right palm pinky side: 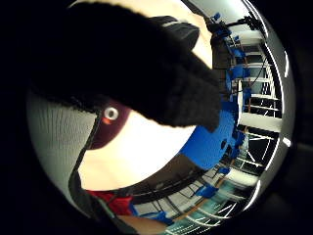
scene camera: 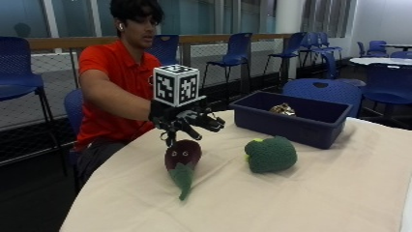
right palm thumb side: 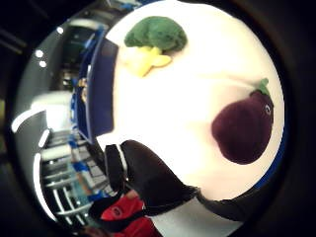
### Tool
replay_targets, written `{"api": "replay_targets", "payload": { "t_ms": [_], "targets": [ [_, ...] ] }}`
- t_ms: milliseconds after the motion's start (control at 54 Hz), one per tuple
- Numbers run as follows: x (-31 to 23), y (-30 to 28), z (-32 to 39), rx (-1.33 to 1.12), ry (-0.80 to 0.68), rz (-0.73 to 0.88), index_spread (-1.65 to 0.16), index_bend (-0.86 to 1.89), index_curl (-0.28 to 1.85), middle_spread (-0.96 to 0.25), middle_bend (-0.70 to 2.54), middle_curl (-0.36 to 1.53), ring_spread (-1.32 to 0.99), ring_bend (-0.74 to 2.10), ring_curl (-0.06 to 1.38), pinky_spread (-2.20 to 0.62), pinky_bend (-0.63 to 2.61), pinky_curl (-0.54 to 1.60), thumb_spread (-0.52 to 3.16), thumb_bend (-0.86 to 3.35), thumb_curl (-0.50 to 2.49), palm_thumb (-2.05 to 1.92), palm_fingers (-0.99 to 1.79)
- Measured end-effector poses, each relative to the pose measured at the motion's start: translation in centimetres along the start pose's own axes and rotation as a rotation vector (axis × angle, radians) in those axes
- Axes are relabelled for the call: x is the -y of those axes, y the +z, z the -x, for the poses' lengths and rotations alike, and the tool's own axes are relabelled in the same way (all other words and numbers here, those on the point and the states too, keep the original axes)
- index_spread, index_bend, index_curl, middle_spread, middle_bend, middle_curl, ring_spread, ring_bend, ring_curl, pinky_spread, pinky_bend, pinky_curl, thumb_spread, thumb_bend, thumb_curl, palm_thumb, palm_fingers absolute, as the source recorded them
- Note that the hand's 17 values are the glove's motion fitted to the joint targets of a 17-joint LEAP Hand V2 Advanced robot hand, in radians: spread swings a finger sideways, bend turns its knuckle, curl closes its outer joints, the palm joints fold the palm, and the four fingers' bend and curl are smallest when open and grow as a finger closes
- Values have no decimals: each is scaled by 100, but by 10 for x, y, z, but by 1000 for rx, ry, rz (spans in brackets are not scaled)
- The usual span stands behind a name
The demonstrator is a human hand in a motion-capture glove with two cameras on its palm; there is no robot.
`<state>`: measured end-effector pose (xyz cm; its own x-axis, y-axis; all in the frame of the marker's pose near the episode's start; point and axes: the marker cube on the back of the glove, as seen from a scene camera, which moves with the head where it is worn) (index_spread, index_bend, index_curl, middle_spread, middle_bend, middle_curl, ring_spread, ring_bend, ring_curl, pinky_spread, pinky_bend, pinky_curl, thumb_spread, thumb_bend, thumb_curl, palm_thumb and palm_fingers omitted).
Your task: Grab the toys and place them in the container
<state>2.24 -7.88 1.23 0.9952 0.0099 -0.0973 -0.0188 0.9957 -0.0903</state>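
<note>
A purple eggplant toy (scene camera: 182, 157) with a green stem lies on the cream tablecloth (scene camera: 289, 198). My gloved right hand (scene camera: 190, 123) hovers just above its purple end, fingers spread and relaxed, holding nothing. The thumb side palm view shows the eggplant toy (right palm thumb side: 244, 129) whole on the cloth, apart from the palm. A green broccoli toy (scene camera: 271, 154) sits to the eggplant's right, its yellowish underside visible in the palm view (right palm thumb side: 146, 60). The dark blue container (scene camera: 302, 126) stands behind the broccoli, with a small brownish toy (scene camera: 282, 109) inside.
The table's near edge runs close to the person's body on the left. Blue chairs (scene camera: 320, 89) stand behind the container. A white table (scene camera: 380, 61) stands far back on the right. Bare cloth stretches in front of the toys.
</note>
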Motion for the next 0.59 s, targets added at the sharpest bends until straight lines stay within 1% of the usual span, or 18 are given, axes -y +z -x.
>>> {"api": "replay_targets", "payload": {
  "t_ms": [204, 444, 518, 592],
  "targets": [
    [-6, 21, -31, -8, 37, 41, -35, 14, 25, -4, 10, 18, 8, 15, 16, 14, 128, 33, 92, -12, 16, -17, -24],
    [2, 56, -29, -30, 19, 85, -35, 13, 24, -3, 8, 15, 8, 16, 16, 11, 137, 35, 91, -11, 14, -16, -24],
    [3, 69, -28, -24, 16, 126, -35, 11, 23, -3, 4, 13, 7, 29, 20, 7, 141, 37, 91, -11, 14, -15, -18],
    [1, 74, -27, -20, 13, 153, -35, 12, 23, -2, 6, 12, 6, 34, 22, 6, 143, 37, 92, -10, 14, -14, -17]
  ]
}}
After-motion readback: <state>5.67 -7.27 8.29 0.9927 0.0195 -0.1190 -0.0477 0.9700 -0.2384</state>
